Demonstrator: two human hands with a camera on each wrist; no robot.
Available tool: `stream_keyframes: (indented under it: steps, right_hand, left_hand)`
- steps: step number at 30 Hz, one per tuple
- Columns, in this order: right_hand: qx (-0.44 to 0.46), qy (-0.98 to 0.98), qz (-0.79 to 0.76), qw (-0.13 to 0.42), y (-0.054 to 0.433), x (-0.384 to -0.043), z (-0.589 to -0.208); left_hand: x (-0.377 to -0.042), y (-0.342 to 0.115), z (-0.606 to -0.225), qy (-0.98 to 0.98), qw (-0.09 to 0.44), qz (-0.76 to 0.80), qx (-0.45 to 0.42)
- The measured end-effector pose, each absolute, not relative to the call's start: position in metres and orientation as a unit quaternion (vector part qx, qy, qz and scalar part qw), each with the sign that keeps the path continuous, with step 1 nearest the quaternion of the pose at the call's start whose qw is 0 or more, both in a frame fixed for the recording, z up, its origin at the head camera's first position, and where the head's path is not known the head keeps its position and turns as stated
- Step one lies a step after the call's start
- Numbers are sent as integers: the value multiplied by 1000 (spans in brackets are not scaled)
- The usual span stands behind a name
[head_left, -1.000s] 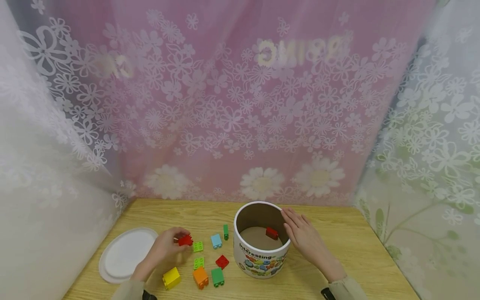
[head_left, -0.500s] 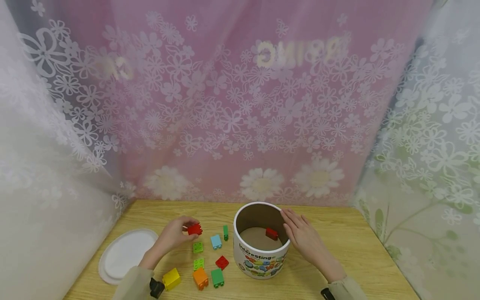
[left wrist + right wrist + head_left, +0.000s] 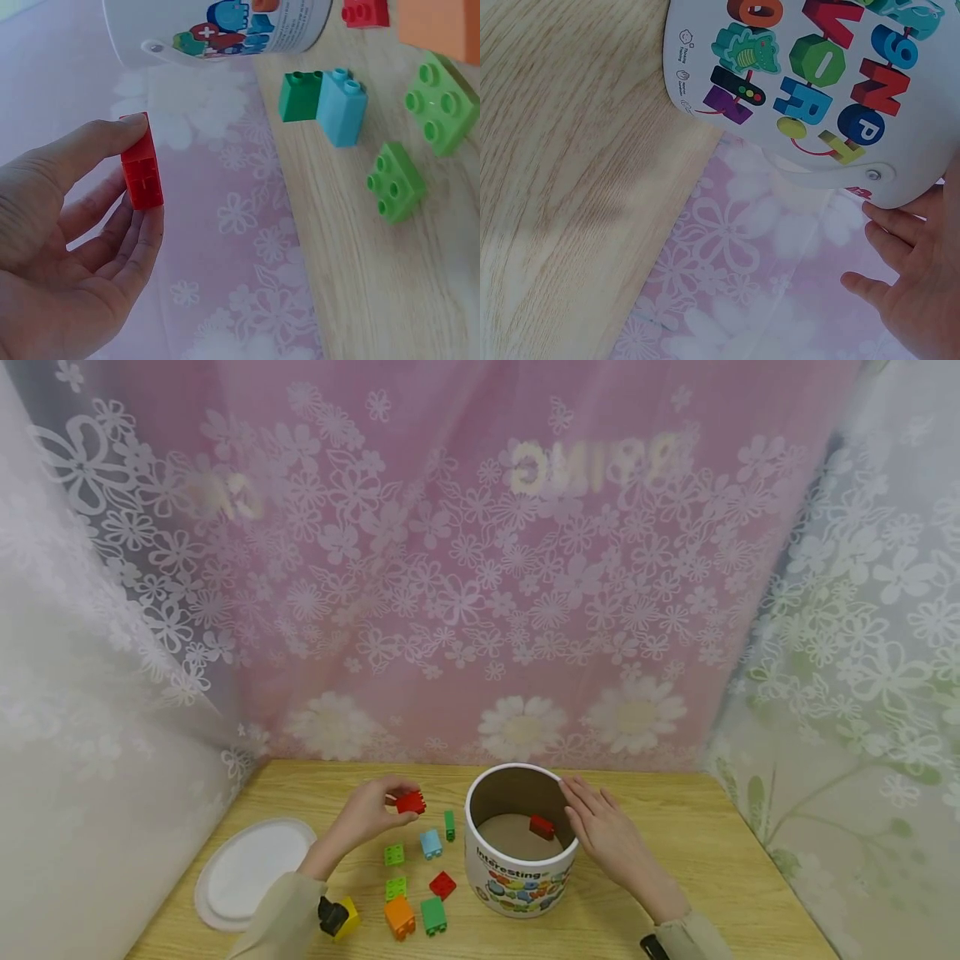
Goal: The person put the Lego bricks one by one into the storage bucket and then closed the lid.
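A wood-grain table (image 3: 720,835) stands before a pink floral curtain (image 3: 450,593), pale drapes (image 3: 862,710) hanging at left and right. A white lid (image 3: 255,872) lies at left; an open tub (image 3: 521,897) stands right of it, a dark red block (image 3: 542,827) inside. Between lid and tub, blue (image 3: 431,843), orange (image 3: 400,917), lime (image 3: 394,854) and other bricks are scattered. The left hand (image 3: 367,815) pinches a red brick (image 3: 410,802) between thumb and fingers, left of the tub and apart from it. Compared with one second earlier, hand and brick have moved farther and rightward, and a black wrist device (image 3: 331,915) now partly covers the yellow brick (image 3: 349,922). The right hand (image 3: 611,837) remains at the tub's right rim, fingers extended, grasping nothing.
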State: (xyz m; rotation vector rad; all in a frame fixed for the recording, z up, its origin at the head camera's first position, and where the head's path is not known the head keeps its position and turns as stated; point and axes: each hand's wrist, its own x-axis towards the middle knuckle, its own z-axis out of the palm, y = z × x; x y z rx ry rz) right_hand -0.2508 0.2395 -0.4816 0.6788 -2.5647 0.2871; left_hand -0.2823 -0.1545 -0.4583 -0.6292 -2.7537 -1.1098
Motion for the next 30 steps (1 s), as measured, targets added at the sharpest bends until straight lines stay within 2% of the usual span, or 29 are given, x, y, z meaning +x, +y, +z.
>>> stream_keyframes:
  steps: [15,30]
  right_hand:
    - [240,-935,98,243,234,-236,-481]
    - [238,-937,94,238,235,-237,-482]
  left_hand:
    - [-284,-128,-438,-892,46,-373,-250]
    - [-293,-80,-418,-868,47,-379,-317]
